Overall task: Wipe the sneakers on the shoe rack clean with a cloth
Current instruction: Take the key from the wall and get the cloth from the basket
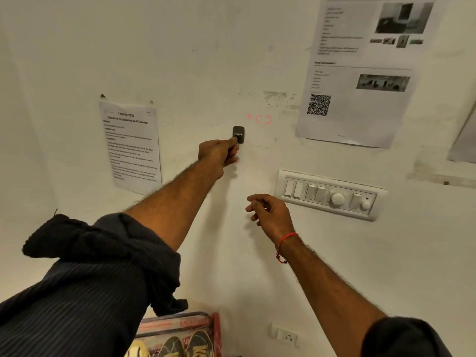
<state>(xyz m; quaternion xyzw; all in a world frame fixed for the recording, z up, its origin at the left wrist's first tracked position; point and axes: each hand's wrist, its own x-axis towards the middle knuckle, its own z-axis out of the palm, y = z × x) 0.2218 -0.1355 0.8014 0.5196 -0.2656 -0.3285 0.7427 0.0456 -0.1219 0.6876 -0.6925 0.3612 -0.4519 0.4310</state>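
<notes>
Left hand at the wall hook, sneakers far below.

Left hand reaches up, fingers curled at the hook; what they pinch, I cannot tell. Right hand hangs loosely curled, empty, beside the switches. Sneakers sit on the rack, straight down under the left arm; no cloth visible.

Dark pinstriped sleeves pushed up past both hairy forearms, a red thread bracelet on the right wrist
</notes>
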